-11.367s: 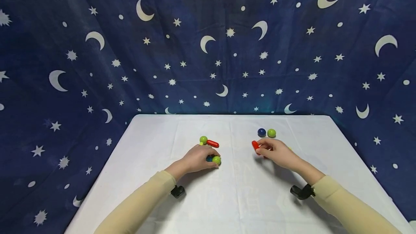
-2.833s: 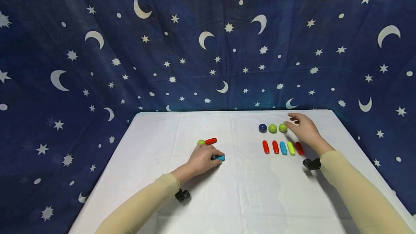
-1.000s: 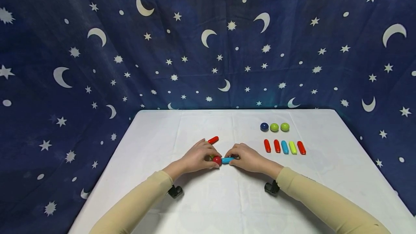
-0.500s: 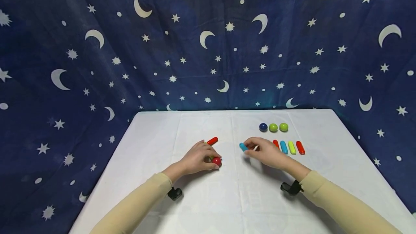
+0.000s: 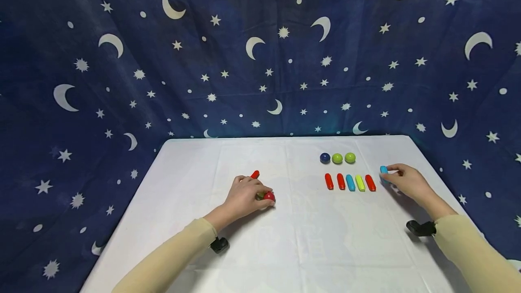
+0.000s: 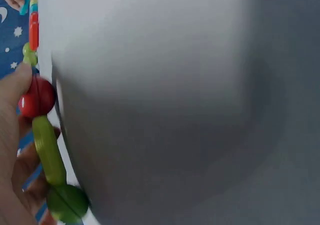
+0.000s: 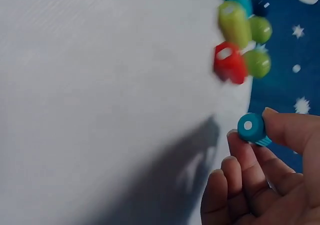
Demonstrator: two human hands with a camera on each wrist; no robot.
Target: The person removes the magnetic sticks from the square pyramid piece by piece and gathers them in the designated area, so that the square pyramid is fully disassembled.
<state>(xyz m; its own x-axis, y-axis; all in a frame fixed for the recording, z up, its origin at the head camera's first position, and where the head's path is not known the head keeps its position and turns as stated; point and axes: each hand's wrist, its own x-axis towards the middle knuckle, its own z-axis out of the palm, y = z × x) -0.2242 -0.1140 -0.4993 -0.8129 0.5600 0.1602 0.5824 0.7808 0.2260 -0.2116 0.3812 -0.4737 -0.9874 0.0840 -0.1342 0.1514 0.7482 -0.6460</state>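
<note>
In the head view my left hand [image 5: 244, 197] pinches a red round bead [image 5: 269, 197] low over the white table. The left wrist view shows this red bead lined up with a long green bead [image 6: 49, 150] and a green round bead [image 6: 67, 203], with a thin dark cord crossing them. Past my left knuckles a long red bead [image 5: 255, 174] pokes out, partly hidden. At the right, my right hand [image 5: 411, 183] holds a long blue bead [image 5: 384, 171] between thumb and fingers; its end, with a pale hole, faces the right wrist camera.
Left of my right hand lies a row of several long beads, among them a yellow bead [image 5: 360, 183] and a red bead [image 5: 370, 183]. Behind them sit a navy round bead [image 5: 324, 158] and two green ones [image 5: 337, 158]. A starry blue cloth [image 5: 260, 58] borders the table [image 5: 325, 248].
My right hand has carried the long blue bead away from beside the red round bead, rightward past the row's end. The left hand stays nearly in place. Earlier, the row on the right grew.
</note>
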